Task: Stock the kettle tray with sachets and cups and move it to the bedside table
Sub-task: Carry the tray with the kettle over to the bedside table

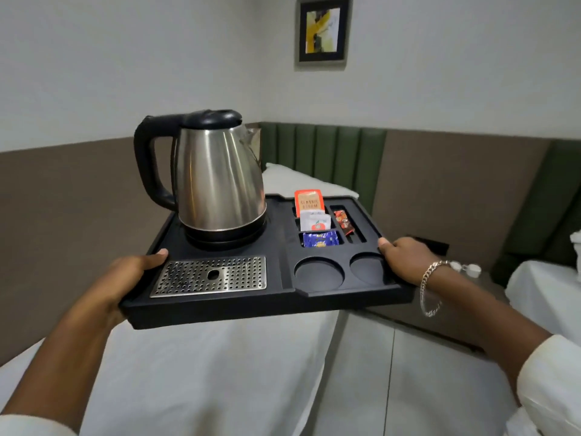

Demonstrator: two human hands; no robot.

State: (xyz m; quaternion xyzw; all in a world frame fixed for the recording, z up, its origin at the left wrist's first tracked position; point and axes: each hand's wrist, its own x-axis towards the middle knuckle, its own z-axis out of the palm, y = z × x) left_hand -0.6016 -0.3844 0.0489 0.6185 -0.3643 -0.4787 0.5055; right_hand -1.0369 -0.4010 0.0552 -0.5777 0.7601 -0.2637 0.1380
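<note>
Black moulded plastic kettle tray [283,305] being carried over white bedding.
Left hand [132,272] and right hand [405,259] are gripping its side edges; sachets [316,221] are filling its slots, both round cup wells are sitting empty.

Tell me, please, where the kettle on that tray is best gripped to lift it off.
Grip the kettle by its black loop handle, coming from the left: the handle juts out that way, clear of the sachets, and the steel body gives no hold.

so the tray [283,305] is held up at both side edges over a white bed [220,372]. Between the grips: kettle [217,174] nearer the left one, sachets [317,221] nearer the right, drip grate [210,275] by the left thumb, two empty cup wells [319,275].
</note>
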